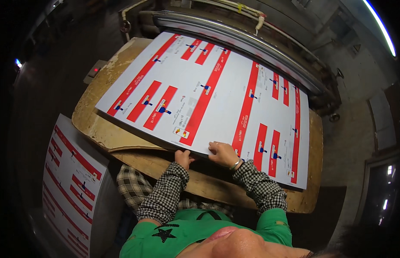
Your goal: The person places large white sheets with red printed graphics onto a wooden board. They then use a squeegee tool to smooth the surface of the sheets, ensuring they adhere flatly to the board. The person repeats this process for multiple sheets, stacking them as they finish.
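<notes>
A large white printed sheet [228, 103] with red bands and small blue figures lies across a worn wooden table [90, 107]. Its far edge reaches the metal rollers of a machine. At the middle of the near edge, my right hand [224, 155] is closed on the sheet, thumb side uppermost, a bracelet at the wrist. Just left of it, my left hand [182, 159] is closed at the same edge, partly below it, so some fingertips are hidden. Whether several sheets lie stacked there, I cannot tell.
The machine's long metal roller [243, 43] spans the far side, with pipes above it. A stack of similar printed sheets [73, 185] stands low at the left. A small box with a red light [96, 70] sits by the table's left edge.
</notes>
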`<action>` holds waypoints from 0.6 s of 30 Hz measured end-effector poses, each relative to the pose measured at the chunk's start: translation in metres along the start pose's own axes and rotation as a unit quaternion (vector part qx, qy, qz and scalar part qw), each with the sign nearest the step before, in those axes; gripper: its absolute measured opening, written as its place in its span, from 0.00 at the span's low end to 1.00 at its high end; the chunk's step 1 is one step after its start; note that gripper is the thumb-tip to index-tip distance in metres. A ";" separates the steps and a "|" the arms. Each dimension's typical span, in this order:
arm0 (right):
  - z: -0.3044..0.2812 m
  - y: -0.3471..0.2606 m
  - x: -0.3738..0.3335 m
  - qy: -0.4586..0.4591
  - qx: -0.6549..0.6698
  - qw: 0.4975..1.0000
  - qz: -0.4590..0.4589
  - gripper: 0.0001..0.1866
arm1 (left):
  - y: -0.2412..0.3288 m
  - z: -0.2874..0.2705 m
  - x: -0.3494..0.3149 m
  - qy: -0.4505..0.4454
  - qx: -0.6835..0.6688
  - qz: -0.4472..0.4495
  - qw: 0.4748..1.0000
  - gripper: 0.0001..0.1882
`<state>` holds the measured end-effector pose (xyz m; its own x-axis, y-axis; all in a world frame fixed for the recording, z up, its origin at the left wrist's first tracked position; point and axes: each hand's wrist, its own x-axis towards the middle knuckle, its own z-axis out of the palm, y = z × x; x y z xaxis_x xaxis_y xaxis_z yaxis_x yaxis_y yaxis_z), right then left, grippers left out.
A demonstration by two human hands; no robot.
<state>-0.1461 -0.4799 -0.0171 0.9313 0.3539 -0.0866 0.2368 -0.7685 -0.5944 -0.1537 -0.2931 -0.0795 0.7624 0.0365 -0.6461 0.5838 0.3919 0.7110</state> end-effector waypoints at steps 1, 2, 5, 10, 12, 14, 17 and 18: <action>0.000 0.004 0.006 -0.013 -0.006 1.000 0.012 0.11 | -0.004 -0.004 0.004 -0.031 -0.037 -0.008 0.999 0.11; 0.000 0.010 0.013 -0.026 -0.012 0.999 0.025 0.11 | -0.007 -0.005 -0.003 -0.055 -0.086 0.007 0.995 0.12; 0.000 0.043 0.041 0.044 -0.043 0.993 0.099 0.18 | -0.010 -0.006 0.002 -0.048 -0.079 -0.017 0.996 0.15; 0.030 0.063 0.035 0.026 -0.099 0.993 0.049 0.33 | -0.009 -0.002 0.005 -0.099 -0.086 -0.020 0.991 0.14; 0.038 0.024 0.013 -0.035 -0.137 0.990 0.014 0.39 | -0.012 -0.012 0.007 -0.117 -0.111 0.005 0.987 0.13; 0.036 0.006 -0.006 -0.032 -0.186 0.982 -0.014 0.42 | -0.014 -0.015 0.012 -0.104 -0.083 -0.013 0.991 0.13; 0.016 0.008 0.002 -0.099 -0.119 0.988 0.009 0.40 | -0.017 -0.021 0.016 -0.140 -0.053 -0.024 0.988 0.15; 0.011 0.012 0.004 -0.130 -0.113 0.985 0.017 0.39 | -0.013 -0.020 0.014 -0.163 -0.046 -0.025 0.985 0.16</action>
<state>-0.1428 -0.4818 -0.0333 0.8444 0.4281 -0.3220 0.2896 -0.8705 -0.3980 -0.1566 -0.2794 -0.1037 0.7910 -0.2763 -0.5459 0.6068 0.4684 0.6422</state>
